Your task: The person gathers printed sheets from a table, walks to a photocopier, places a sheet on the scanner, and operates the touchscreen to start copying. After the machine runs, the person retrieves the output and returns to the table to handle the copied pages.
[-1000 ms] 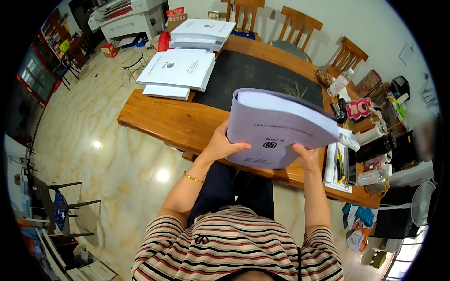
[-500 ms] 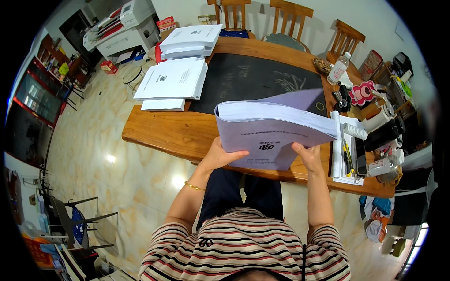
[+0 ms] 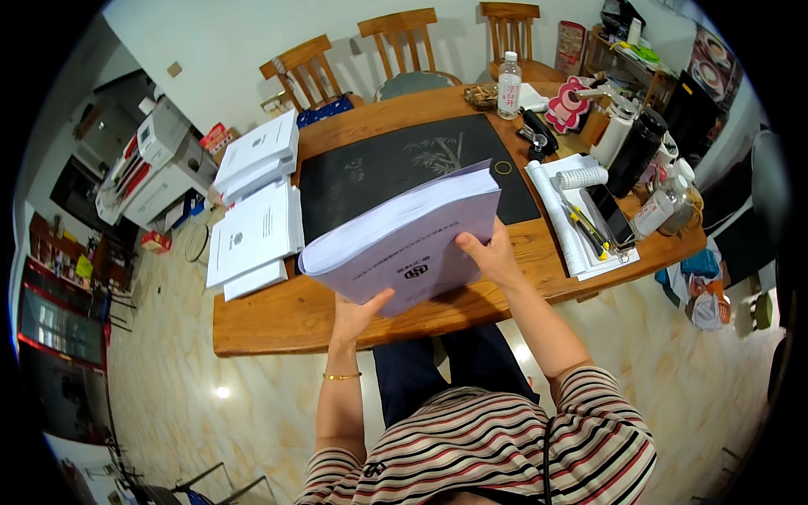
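Observation:
Between both hands I hold a thick paper-bound document (image 3: 412, 252) with a pale lilac cover, tilted upright above the table's near side. My left hand (image 3: 358, 313) grips its lower left part, thumb on the cover and fingers hidden behind. My right hand (image 3: 490, 251) clasps the right end the same way. The page edges face up and the back cover stands slightly apart at the far side. Beyond it lies a black table board (image 3: 337, 189) with a drawn plant. White bound document stacks stand at the left, a nearer stack (image 3: 252, 240) and a farther stack (image 3: 259, 151).
The wooden table (image 3: 261, 324) carries a water bottle (image 3: 508, 88), a black flask (image 3: 637, 151), a phone (image 3: 608, 212) and a yellow-black cutter knife (image 3: 587, 232) on papers at the right. Wooden chairs (image 3: 404, 46) line the far side. A large printer (image 3: 156, 160) stands beyond the left end.
My hands have carried the document leftward, and its left end has swung lower and nearer. The whole view has turned, so the stacks and table appear rotated.

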Available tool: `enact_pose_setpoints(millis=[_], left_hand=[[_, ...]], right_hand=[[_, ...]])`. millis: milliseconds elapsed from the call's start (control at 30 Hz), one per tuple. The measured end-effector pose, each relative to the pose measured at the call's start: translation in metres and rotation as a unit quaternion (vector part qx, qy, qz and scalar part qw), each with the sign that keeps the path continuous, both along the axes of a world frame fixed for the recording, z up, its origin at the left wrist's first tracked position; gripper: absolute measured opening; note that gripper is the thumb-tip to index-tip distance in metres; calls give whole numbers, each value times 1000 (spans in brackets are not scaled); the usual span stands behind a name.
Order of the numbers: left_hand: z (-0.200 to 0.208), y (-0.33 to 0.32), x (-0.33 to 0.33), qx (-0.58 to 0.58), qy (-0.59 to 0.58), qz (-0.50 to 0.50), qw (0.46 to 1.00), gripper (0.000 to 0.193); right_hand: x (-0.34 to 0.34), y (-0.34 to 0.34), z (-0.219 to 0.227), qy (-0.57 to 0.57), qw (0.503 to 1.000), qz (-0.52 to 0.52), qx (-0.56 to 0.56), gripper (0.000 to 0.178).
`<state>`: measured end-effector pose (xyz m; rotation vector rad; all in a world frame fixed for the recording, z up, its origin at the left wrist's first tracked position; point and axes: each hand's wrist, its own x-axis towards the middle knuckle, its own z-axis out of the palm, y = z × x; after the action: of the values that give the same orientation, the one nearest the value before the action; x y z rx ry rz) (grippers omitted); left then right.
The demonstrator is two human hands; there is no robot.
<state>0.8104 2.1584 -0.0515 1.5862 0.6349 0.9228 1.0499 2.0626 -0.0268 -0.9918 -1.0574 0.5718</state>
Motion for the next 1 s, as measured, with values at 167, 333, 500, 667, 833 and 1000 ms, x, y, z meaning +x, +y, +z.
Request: enact_pose_setpoints(millis=[167, 333, 500, 667, 833, 1000], left_hand=[[3, 0, 5, -18, -29, -13, 999, 54], [2, 6, 3, -39, -27, -30, 998, 54], [6, 8, 1, -58, -12, -34, 998, 60], [2, 14, -2, -51, 5, -40, 998, 64], [-1, 18, -4, -72, 22, -63, 995, 65], [1, 22, -6, -63, 30, -85, 994, 65]], right_hand=[[7, -2, 10, 22, 999, 27, 38, 50], [7, 0, 37, -72, 994, -38, 71, 44], [3, 11, 50, -83, 986, -82, 118, 44], [2, 12, 53, -141, 972, -125, 137, 43], [7, 10, 52, -115, 982, -75, 128, 47], [23, -9, 66, -210, 974, -25, 82, 48]])
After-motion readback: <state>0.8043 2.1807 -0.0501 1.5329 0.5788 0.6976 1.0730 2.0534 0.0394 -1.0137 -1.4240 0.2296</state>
